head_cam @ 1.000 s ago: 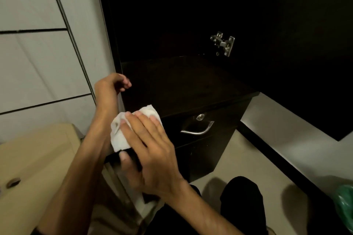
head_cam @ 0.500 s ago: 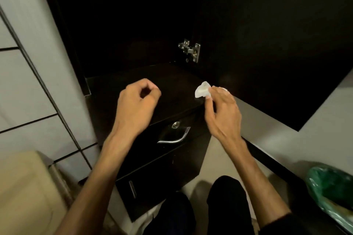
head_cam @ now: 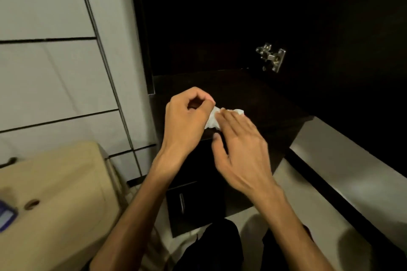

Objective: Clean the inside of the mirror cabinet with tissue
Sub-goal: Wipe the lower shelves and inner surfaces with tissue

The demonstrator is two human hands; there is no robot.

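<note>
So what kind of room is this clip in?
Probably a bathroom: tiled wall, a beige sink at left, and a dark cabinet standing open.

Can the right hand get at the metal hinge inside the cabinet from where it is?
Probably yes: the right hand is at the tissue on the dark shelf, and nothing shows between it and the hinge.

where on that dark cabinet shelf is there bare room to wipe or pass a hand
The dark shelf looks bare behind the hands, back toward the metal hinge, and on the right toward its front corner. The front edge is crowded: the left hand and right hand meet there over the crumpled tissue. The deep interior is too dark to judge.
</note>
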